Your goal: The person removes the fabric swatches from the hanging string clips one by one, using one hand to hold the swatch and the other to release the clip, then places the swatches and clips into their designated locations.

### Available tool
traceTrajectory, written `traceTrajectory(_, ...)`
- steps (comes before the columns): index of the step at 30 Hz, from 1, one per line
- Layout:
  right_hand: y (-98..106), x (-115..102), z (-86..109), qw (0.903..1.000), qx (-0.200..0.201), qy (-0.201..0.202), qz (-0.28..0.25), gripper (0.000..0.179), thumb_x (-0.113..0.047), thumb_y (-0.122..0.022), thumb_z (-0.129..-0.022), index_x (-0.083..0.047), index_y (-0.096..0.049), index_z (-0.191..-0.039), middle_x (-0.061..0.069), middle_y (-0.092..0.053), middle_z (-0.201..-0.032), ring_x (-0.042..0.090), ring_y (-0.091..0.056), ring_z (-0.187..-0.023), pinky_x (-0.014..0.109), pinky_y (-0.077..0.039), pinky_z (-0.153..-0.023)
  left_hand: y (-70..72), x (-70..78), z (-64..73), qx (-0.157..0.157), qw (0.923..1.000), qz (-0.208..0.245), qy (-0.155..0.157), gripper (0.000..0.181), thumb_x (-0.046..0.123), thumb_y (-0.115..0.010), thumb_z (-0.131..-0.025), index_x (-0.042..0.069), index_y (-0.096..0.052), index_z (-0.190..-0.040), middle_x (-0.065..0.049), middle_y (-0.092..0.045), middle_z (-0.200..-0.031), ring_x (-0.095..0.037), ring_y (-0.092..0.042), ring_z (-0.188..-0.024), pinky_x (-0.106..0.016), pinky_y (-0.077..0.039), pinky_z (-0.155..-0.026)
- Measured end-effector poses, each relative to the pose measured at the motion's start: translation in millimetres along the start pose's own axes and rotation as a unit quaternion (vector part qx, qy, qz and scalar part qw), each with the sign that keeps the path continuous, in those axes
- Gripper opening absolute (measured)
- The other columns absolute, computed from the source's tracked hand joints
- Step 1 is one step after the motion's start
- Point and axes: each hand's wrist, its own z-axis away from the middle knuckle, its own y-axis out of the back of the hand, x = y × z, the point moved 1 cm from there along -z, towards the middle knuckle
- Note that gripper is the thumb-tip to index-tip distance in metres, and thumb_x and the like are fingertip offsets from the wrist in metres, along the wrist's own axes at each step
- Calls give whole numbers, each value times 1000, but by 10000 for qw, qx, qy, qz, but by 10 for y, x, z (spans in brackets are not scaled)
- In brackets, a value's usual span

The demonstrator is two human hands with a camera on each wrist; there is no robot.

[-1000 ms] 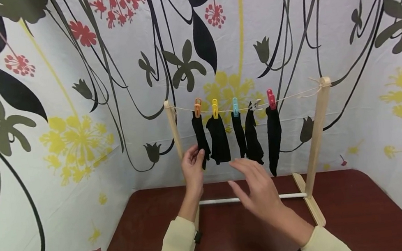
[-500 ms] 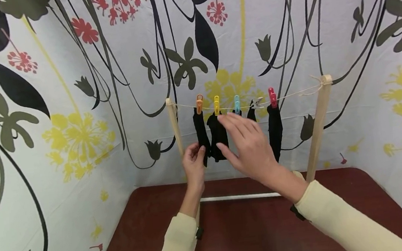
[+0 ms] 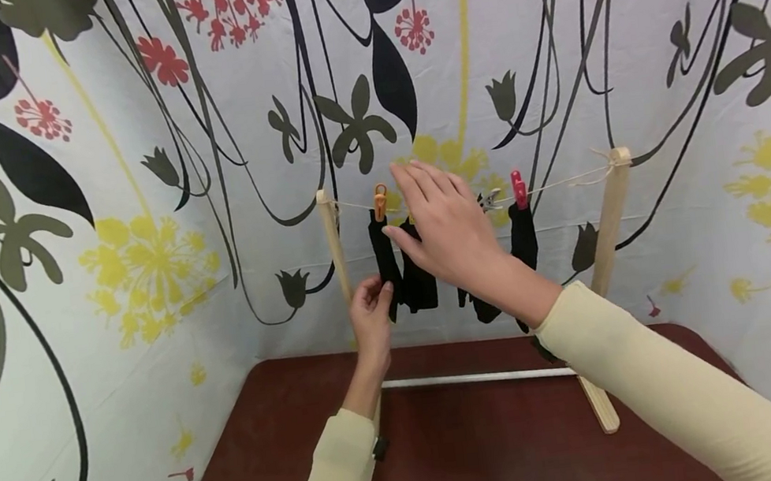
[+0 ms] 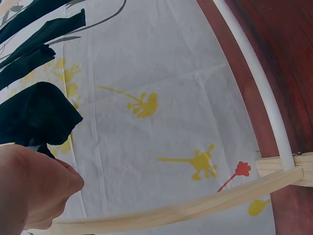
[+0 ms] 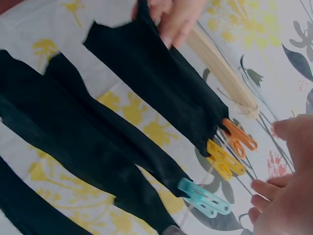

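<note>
Several black cloth pieces hang from a thin string by clothespins. In the head view my left hand (image 3: 371, 317) pinches the lower edge of the leftmost black cloth (image 3: 382, 249), which an orange clothespin (image 3: 380, 204) holds at the top. My right hand (image 3: 448, 221) is raised with its fingers extended, thumb apart, just right of that clothespin and holding nothing. It mostly covers the yellow clothespin (image 5: 225, 159) and the light blue clothespin (image 5: 203, 196), both plain in the right wrist view. My left fingertips are partly hidden by the hand in the left wrist view.
A wooden post (image 3: 333, 246) stands left of the cloths and another post (image 3: 612, 222) right. A white rod (image 3: 473, 378) joins their bases on the dark red table (image 3: 480, 444). A pink clothespin (image 3: 518, 188) and a silver clip (image 3: 491, 199) hold cloths further right. Patterned fabric hangs behind.
My right hand has risen from below the cloths, moving up and left to the string near the orange clothespin. My left hand has kept its hold on the leftmost cloth.
</note>
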Motion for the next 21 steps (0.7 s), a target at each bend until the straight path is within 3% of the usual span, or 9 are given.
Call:
traceTrajectory(7,-16,-60,-250,9969,-660,-124,422,68,-48,-64,-105,-5,-48,-155,15,-58,-153,32,-49,-148,49,-37,-124,20,12,4,8,9999,32,122,22,14,-68,-104,4,-68,-124,-8,-69,-120,-11,-68,-109,-20,-54,-91)
traceTrajectory(14,-108,-163,-310,9933,-867,-183,747,63,-47,-64,-105,-4,-53,-149,15,-64,-145,34,-57,-137,47,-43,-118,48,25,-49,200,9994,154,255,20,10,-67,-104,4,-68,-123,-9,-69,-118,-11,-68,-108,-19,-54,-91)
traceTrajectory(21,-177,-109,-332,9924,-986,-345,656,31,-34,-55,-111,-7,-65,-124,13,-72,-126,33,-62,-128,46,-44,-116,14,-9,-76,249,9994,59,230,19,12,-68,-104,4,-70,-121,-6,-70,-114,-8,-67,-102,-19,-54,-90)
